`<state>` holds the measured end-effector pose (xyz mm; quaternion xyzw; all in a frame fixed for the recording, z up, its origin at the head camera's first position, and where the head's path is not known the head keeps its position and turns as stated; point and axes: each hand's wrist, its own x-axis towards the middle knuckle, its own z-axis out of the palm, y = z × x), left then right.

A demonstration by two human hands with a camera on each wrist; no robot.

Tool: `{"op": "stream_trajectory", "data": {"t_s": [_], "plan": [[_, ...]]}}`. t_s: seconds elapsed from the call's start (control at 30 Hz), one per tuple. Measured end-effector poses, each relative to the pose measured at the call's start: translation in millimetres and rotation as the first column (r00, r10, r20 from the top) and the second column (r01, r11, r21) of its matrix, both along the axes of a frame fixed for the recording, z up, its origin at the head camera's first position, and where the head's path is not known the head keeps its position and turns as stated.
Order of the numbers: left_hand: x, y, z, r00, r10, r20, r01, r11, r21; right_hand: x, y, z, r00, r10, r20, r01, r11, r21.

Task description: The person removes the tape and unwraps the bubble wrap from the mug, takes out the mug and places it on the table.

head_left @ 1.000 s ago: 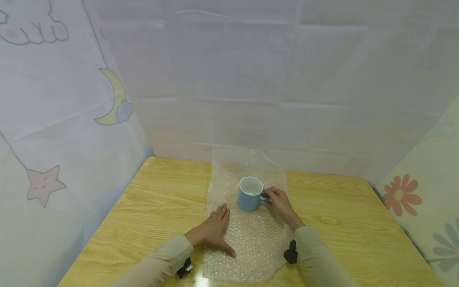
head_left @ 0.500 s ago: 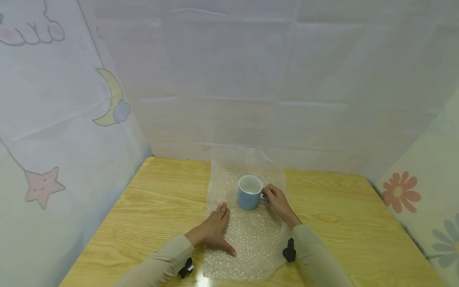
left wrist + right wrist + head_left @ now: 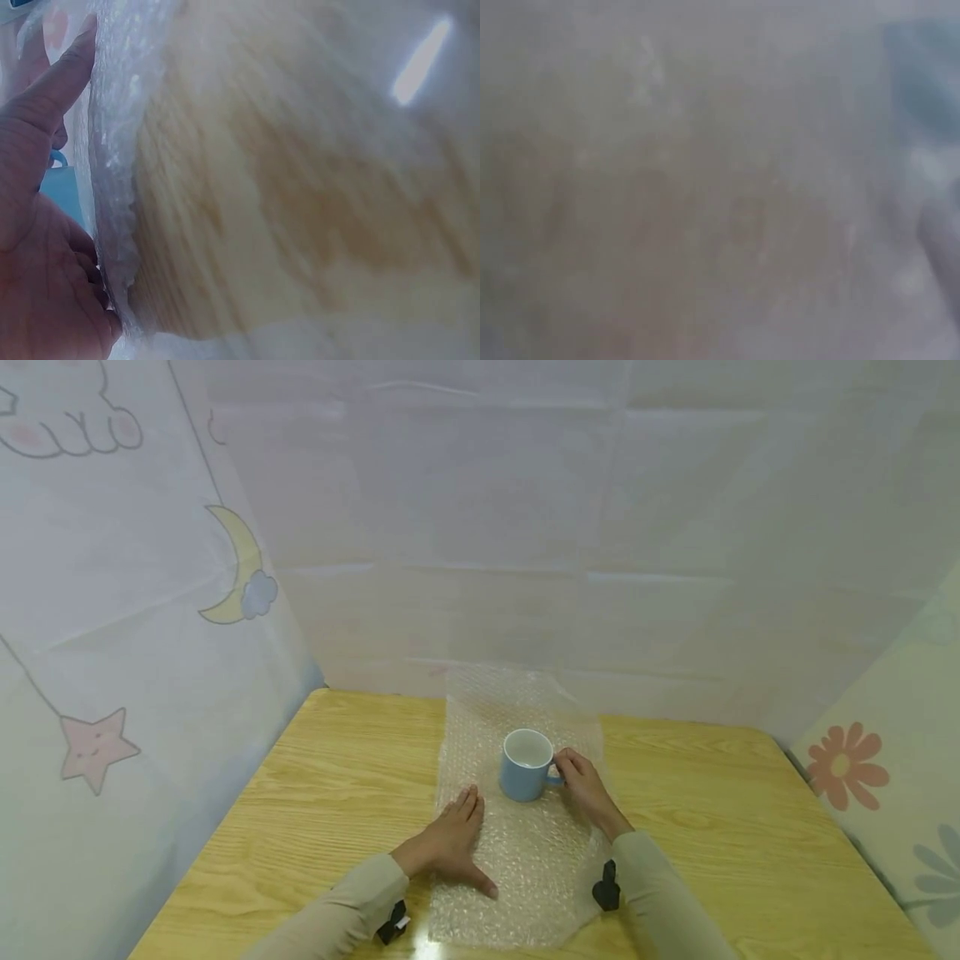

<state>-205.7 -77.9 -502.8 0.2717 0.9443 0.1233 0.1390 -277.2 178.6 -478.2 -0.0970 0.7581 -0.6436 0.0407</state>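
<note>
A light blue mug (image 3: 522,781) with a white inside stands upright on a sheet of bubble wrap (image 3: 517,902). Its handle points right, and my right hand (image 3: 587,782) pinches that handle. My left hand (image 3: 453,842) rests on the left part of the wrap, fingers straight and thumb spread towards the front. In the left wrist view, the left hand (image 3: 37,225) lies along the wrap's edge, with a bit of the mug (image 3: 61,191) behind it. The right wrist view is blurred; a blue patch of the mug (image 3: 926,86) shows at its upper right.
The wrap lies on a wooden table (image 3: 322,777), its far end reaching the back edge against a pale cloth backdrop (image 3: 495,527). Printed cloth walls stand at the left and right. A black wrist device (image 3: 607,887) sits under the right sleeve, and another (image 3: 393,923) under the left.
Both hands, the mug and the wrap stay almost in place. The head view shifts slightly.
</note>
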Motion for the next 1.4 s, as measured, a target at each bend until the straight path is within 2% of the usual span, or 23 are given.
{"op": "stream_trajectory", "data": {"t_s": [0.1,0.27,0.33,0.37,0.6,0.83,1.07,1.4], "plan": [[0.2,0.3,1.0,1.000,0.004,0.002,-0.004,1.000,-0.002,-6.0,3.1,-9.7,1.000,0.008,-0.004,-0.008,1.000,-0.024],[0.6,0.3,1.9,1.000,0.009,0.000,-0.009,1.000,-0.008,-17.7,6.5,-30.6,1.000,-0.023,-0.013,0.023,0.999,-0.034],[0.4,0.1,1.7,1.000,0.008,-0.002,-0.008,1.000,-0.007,-18.6,5.8,-33.8,0.999,-0.041,-0.022,0.040,0.999,-0.030],[0.2,0.0,1.5,1.000,0.007,-0.002,-0.007,1.000,-0.006,-18.3,5.6,-33.9,0.999,-0.043,-0.021,0.042,0.998,-0.039],[-0.1,-0.4,-0.6,1.000,0.001,-0.003,-0.001,1.000,-0.003,3.7,-1.7,-2.0,0.999,-0.041,0.016,0.042,0.998,-0.035],[1.7,-2.1,-2.1,1.000,-0.009,0.007,0.009,1.000,0.008,0.8,3.2,-13.0,0.998,-0.063,0.000,0.063,0.997,-0.051],[1.3,-2.6,-0.7,1.000,-0.013,0.001,0.013,1.000,0.004,-8.5,6.6,-28.7,0.984,-0.175,-0.042,0.170,0.981,-0.098],[0.9,-4.1,-1.6,1.000,-0.013,0.009,0.013,1.000,0.011,-3.2,6.9,-24.3,0.976,-0.217,-0.020,0.211,0.964,-0.163]]}}
